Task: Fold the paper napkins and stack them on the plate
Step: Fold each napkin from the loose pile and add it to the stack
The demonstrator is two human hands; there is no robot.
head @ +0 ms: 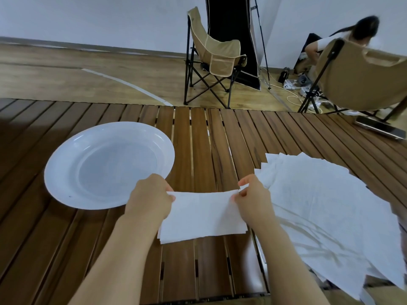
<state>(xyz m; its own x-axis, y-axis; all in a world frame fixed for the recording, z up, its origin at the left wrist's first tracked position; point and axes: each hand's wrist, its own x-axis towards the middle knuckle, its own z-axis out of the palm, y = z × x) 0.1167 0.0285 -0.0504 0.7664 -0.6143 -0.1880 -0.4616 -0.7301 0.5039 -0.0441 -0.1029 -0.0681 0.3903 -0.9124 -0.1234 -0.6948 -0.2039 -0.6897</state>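
left hand (149,200) fingers pinch napkin (203,216) left corner | right hand (253,198) fingers pinch right corner | plate (66,172) left | napkin pile (330,205) right on counter (198,133)

No text, label, brand, number or sign can be read anywhere in the frame, neither on the white paper napkins at lower right nor on the round white plate at centre left.
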